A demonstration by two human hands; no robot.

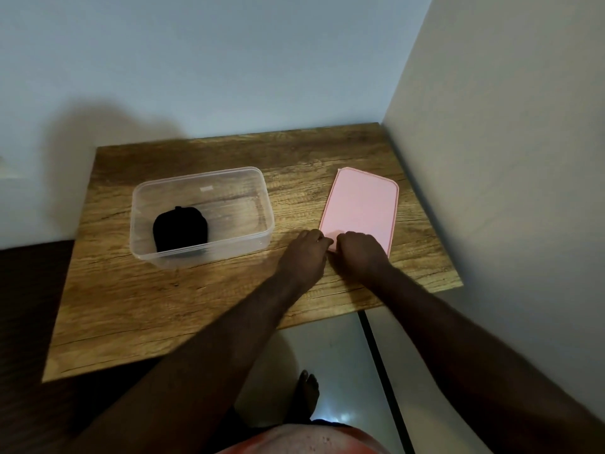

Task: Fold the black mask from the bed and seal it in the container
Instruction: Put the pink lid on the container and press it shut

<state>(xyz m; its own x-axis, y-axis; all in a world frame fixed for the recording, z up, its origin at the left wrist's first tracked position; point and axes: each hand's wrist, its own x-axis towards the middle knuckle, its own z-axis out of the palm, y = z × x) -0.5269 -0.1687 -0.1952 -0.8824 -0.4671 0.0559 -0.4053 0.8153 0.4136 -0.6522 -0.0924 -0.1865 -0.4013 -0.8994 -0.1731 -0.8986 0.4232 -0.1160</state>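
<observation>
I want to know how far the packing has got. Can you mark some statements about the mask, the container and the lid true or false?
1. The black mask lies inside the clear container. True.
2. The pink lid is pressed onto the container. False: it lies flat on the wooden table, to the right of the container and apart from it.
3. The left hand and the right hand are both at the lid's near edge. True.
4. One hand is holding the container. False: neither hand touches it.
5. The container is open at the top. True.
</observation>
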